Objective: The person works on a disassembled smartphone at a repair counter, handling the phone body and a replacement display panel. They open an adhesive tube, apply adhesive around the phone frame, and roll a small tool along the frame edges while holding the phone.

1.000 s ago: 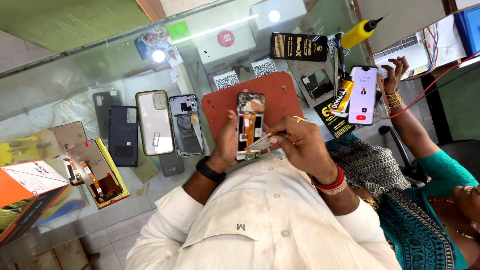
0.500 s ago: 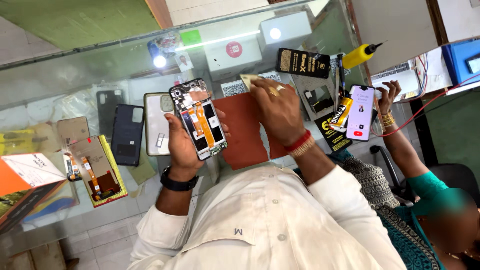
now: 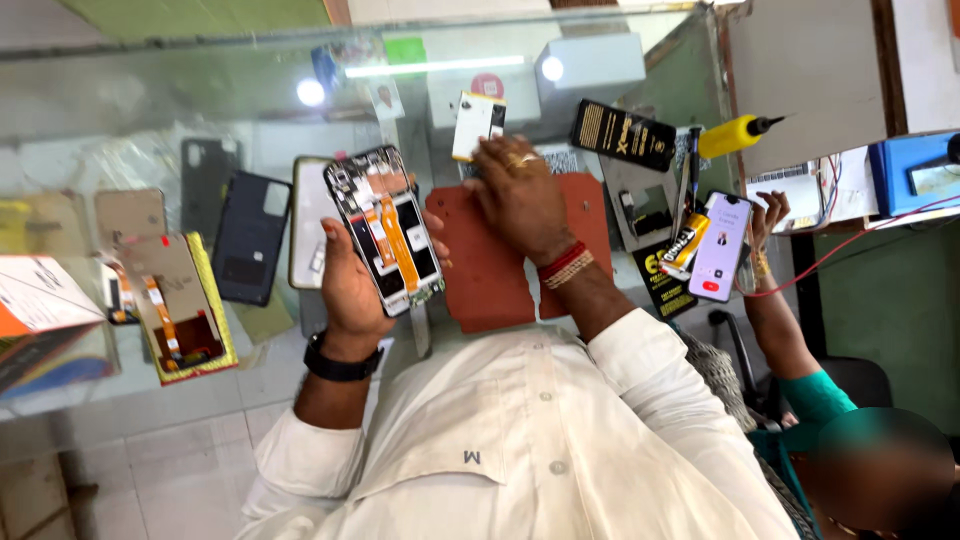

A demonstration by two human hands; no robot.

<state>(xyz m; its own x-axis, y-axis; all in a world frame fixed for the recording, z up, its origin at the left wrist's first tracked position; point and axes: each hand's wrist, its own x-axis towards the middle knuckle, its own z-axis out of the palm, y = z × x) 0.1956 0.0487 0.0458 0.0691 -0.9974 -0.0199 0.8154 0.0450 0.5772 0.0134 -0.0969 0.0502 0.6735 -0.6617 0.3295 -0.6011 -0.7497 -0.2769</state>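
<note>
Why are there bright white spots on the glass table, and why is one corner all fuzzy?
In the head view, the glass counter mirrors ceiling lights as round spots and a bright strip; the lower right corner is blurred over another person; the left hand and its opened phone look sharp.

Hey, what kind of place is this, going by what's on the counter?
Most likely a phone repair shop. The left hand holds an opened phone with its insides exposed, loose back covers lie on the glass counter, and a red work mat sits under the right hand.
</note>
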